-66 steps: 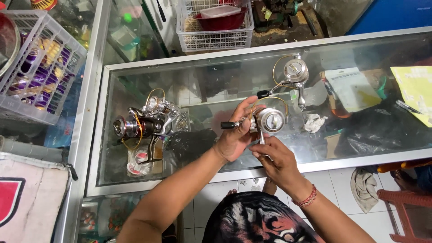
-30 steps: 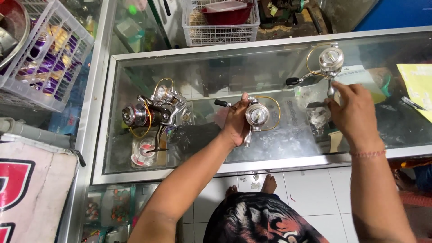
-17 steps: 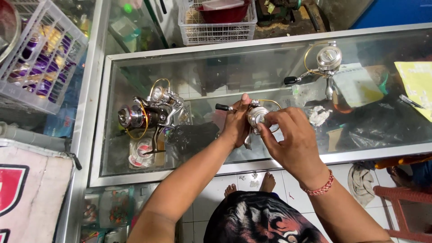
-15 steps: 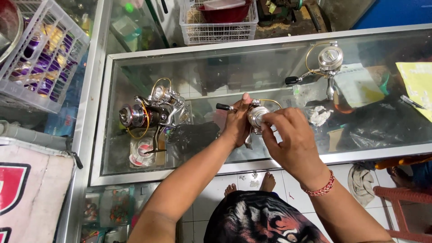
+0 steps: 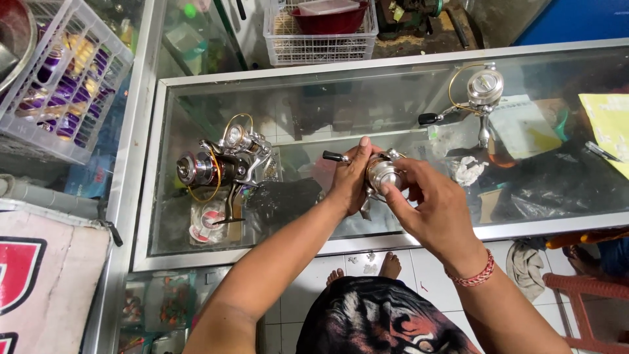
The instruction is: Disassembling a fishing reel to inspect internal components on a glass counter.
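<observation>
Back from the far reel (image 5: 483, 88), the right hand (image 5: 429, 203) pinched the silver spool (image 5: 383, 174) while the left hand (image 5: 350, 176) gripped the reel body, handle (image 5: 335, 157) pointing left

a glass display counter (image 5: 164, 164) with a metal frame fills the middle. white floor tiles (image 5: 419, 262) show at six o'clock. a white wire basket (image 5: 321, 46) sits at twelve o'clock, a plastic crate (image 5: 65, 85) at ten o'clock. a red plastic chair (image 5: 583, 288) stands at four o'clock. flat daylight falls evenly over everything.
</observation>
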